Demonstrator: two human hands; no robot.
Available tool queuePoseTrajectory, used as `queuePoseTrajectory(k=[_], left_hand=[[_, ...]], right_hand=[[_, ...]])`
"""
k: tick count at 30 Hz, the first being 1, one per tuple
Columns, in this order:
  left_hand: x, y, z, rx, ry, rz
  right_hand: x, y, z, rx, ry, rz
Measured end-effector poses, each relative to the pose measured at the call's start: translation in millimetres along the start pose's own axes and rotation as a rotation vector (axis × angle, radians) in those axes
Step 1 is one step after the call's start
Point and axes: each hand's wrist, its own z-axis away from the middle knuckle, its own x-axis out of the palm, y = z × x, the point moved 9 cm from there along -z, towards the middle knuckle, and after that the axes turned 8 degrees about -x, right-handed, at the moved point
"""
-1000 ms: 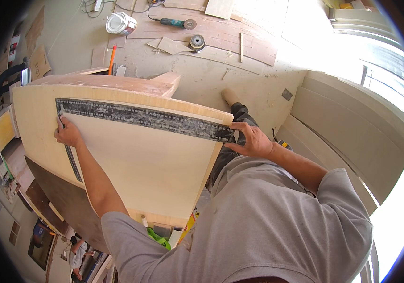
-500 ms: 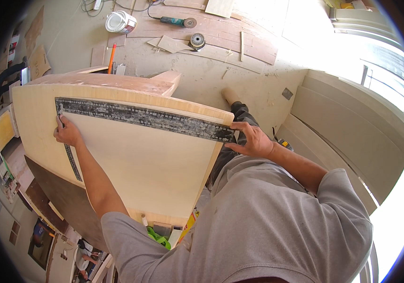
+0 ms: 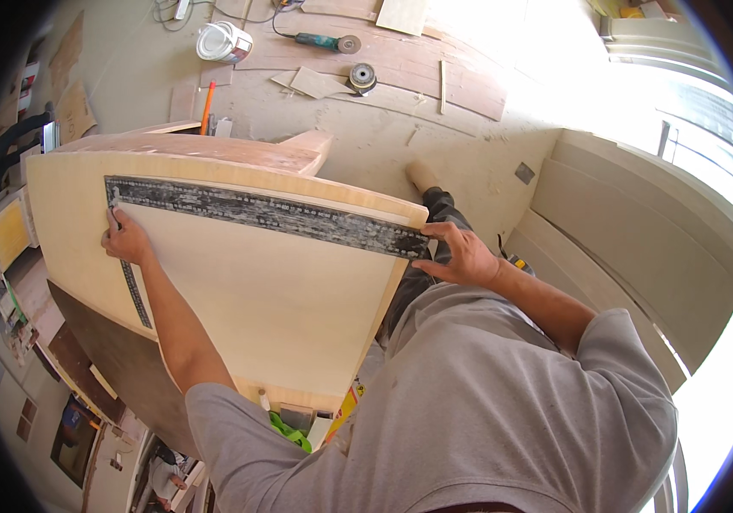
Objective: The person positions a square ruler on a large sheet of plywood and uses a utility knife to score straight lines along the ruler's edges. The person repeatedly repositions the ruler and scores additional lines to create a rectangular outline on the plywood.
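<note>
A worn black carpenter's square (image 3: 272, 215) with pale markings lies across a cream board (image 3: 255, 291) on a light wooden workpiece (image 3: 67, 214). Its long arm follows the workpiece's far edge; the narrow arm runs down the left side. My left hand (image 3: 127, 237) is closed around the narrow arm just below the corner, with part of it hidden under the fingers. At the other end, my right hand (image 3: 461, 255) pinches the tip of the long arm between thumb and fingers, beside the workpiece's right edge.
On the floor beyond are a white bucket (image 3: 223, 43), a teal angle grinder (image 3: 324, 41), a round black-rimmed roll (image 3: 361, 79) and wood offcuts (image 3: 319, 83). Large grey panels (image 3: 640, 222) stand at the right. Another person (image 3: 165, 479) is at lower left.
Both hands keep their hold on the square, which stays in place on the board. The whole view has shifted very slightly.
</note>
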Motion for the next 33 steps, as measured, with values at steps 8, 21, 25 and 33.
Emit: queuePoseTrajectory(k=[8,21,25,33], left_hand=[[3,9,9,-0.132,-0.091,0.025],[-22,22,16,-0.028,0.055,0.04],[-24,20,16,-0.055,0.09,0.044],[-21,16,17,-0.04,0.102,0.064]], right_hand=[[-1,2,9,0.065,0.008,0.103],[4,1,7,-0.051,0.013,0.105],[1,-4,6,-0.046,0.016,0.101],[4,3,10,-0.031,0.018,0.097]])
